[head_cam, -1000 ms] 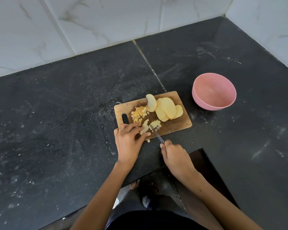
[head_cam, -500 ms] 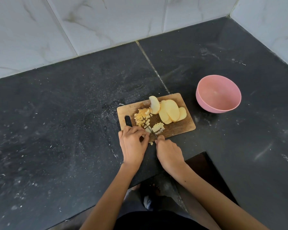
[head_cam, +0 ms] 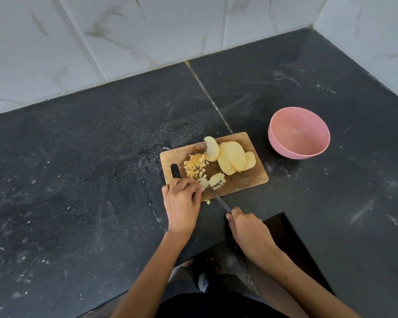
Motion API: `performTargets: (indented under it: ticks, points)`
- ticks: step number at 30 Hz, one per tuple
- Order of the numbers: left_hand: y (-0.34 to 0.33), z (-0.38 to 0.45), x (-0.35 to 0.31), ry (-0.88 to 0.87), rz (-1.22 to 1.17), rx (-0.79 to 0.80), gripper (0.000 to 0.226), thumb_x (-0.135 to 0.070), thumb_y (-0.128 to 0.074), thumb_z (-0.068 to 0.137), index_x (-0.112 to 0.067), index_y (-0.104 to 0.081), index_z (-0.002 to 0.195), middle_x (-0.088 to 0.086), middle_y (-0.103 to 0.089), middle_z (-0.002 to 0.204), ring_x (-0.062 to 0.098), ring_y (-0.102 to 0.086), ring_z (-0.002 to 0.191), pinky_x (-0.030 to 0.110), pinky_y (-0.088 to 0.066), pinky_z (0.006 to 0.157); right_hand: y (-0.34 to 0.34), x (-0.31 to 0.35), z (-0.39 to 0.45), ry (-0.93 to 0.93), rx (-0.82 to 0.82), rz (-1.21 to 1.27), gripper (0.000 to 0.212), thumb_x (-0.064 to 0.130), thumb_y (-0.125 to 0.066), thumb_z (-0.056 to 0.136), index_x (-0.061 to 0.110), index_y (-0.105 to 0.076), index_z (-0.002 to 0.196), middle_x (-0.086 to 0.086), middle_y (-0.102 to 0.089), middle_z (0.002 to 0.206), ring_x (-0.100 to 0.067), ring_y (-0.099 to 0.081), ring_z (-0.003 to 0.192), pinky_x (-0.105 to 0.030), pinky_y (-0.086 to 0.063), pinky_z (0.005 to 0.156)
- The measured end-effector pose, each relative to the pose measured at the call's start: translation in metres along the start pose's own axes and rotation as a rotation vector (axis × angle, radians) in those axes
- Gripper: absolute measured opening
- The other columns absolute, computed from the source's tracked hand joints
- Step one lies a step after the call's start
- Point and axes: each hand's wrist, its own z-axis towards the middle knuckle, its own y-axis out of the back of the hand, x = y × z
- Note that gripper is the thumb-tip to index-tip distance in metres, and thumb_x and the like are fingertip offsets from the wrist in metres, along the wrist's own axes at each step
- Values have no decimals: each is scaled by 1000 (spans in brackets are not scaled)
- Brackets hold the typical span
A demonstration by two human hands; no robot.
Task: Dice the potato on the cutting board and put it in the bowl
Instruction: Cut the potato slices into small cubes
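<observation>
Knife [head_cam: 218, 198] withdrawn; left fingers [head_cam: 194, 185] apparently on potato [head_cam: 213, 181].

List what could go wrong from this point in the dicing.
1. The left hand pinches the potato strips right beside the knife; its fingers could get nicked.
2. One cube already lies off the cutting board; more may scatter onto the dusty counter.
3. The bowl stands apart from the board, so pieces may drop during transfer.
</observation>
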Motion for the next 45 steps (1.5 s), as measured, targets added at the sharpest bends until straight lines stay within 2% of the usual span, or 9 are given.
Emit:
performTargets:
  ticks: [3,7,10,13,20,26,30,34,45]
  points:
    - [6,-5,3,-98,-50,-1,13,-27,-69,83,-24,-75,93,-7,-67,101,15,-51,94,30,-31,75,3,-5,2,36,-82,81,31,35,-28,104,14,-50,107,4,-55,74,-13,-53,60,-22,-35,49]
    - [12,-4,7,-301,-7,157,15,-36,-73,76,-27,-76,88,-5,-61,98,17,-46,97,28,-26,77,5,-8,5,17,-123,95,31,35,-30,104,14,-52,104,9,-48,67,-7,-47,54,-18,-30,45]
    - [9,-3,12,-344,38,243,14,-29,-83,69,-29,-76,81,-6,-58,93,17,-44,92,32,-29,73,6,-9,7,-5,-107,108,31,35,-30,104,14,-53,105,7,-52,70,-9,-52,58,-20,-35,49]
    - [8,0,14,-422,43,231,1,-25,-74,77,-26,-74,76,-5,-57,87,18,-45,87,32,-30,70,6,-8,9,-16,-90,122,32,36,-30,104,14,-53,105,3,-56,74,-14,-58,65,-26,-41,54]
    - [4,16,16,-773,149,225,13,-17,-60,79,-13,-63,67,1,-59,81,18,-46,81,31,-35,70,8,-4,14,-25,-65,126,33,37,-29,104,13,-52,107,-1,-60,81,-20,-63,75,-34,-48,62]
    - [10,29,27,-530,99,59,9,-17,-67,82,-16,-72,74,-2,-65,85,18,-50,84,32,-34,69,10,-1,14,11,-83,132,33,36,-28,104,13,-52,108,1,-57,79,-17,-60,70,-27,-39,54]
    - [15,17,25,-270,15,53,10,-24,-67,85,-22,-76,90,-8,-67,91,17,-53,84,31,-33,71,10,3,16,38,-81,141,32,36,-30,104,13,-52,109,3,-56,77,-10,-53,61,-19,-32,46]
    - [16,4,19,-80,-15,76,12,-31,-79,76,-23,-76,85,-11,-67,89,15,-54,83,30,-33,71,10,11,19,71,-62,103,32,35,-31,104,13,-52,112,3,-55,79,-11,-53,65,-23,-33,50]
    - [7,4,5,31,48,95,9,-20,-83,69,-22,-74,67,-10,-65,76,18,-54,73,28,-23,66,6,29,28,24,14,-62,28,27,-30,105,10,-47,120,-9,-65,105,-26,-65,95,-31,-42,66]
